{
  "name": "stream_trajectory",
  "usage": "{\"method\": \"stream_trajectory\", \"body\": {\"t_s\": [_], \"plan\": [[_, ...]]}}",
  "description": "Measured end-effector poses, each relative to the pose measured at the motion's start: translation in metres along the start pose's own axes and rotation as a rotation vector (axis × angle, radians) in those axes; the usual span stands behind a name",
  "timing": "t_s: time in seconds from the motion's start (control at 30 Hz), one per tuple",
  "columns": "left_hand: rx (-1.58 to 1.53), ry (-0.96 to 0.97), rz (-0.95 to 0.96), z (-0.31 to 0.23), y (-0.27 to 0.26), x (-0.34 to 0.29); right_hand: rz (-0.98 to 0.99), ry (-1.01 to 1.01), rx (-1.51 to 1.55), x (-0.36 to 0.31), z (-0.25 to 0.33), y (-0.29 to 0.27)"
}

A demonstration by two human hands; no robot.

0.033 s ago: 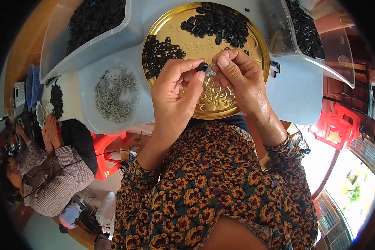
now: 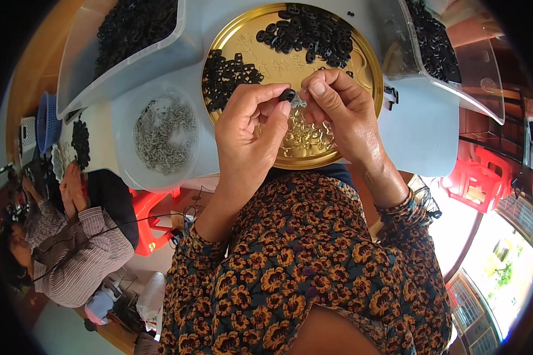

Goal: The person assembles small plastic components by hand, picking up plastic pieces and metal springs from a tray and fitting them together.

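Between thumb and forefinger, my left hand [image 2: 249, 121] pinches a small black oval plastic piece [image 2: 287, 95] with a hole in it. Close beside it, my right hand [image 2: 346, 109] has its thumb and fingertips pressed together; what they hold, if anything, is too small to make out. Both hands are over a round gold tray [image 2: 281, 68]. Black oval pieces [image 2: 314, 35] lie heaped at the tray's far side, and smaller black pieces [image 2: 228, 77] at its left. Small shiny metal parts [image 2: 305, 139] lie on its near part, partly hidden by my hands.
Left of the tray, a clear round tub [image 2: 124, 139] holds many small silver metal parts. Clear plastic bins [image 2: 186, 47] [image 2: 414, 53] of black pieces flank the tray. A red stool [image 2: 479, 180] stands at the right. At far left a person in a striped shirt [image 2: 80, 248] sits by the table.
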State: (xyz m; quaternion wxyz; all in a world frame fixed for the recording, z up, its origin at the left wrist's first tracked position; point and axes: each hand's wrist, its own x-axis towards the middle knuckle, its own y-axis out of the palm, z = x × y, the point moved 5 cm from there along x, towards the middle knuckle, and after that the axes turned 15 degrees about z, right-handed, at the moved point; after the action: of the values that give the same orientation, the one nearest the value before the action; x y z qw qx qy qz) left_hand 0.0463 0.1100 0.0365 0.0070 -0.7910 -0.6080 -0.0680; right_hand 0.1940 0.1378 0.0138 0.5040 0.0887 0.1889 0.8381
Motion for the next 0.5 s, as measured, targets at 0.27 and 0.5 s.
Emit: {"method": "stream_trajectory", "body": {"t_s": [0.27,0.5], "plan": [[0.07,-0.007,0.018,0.001,0.0,-0.002,-0.021,0.005,-0.003,-0.004,-0.006,0.0],[0.684,0.057,-0.026,-0.011,-0.014,0.007,-0.143,-0.09,-0.142,-0.018,0.014,-0.027]]}}
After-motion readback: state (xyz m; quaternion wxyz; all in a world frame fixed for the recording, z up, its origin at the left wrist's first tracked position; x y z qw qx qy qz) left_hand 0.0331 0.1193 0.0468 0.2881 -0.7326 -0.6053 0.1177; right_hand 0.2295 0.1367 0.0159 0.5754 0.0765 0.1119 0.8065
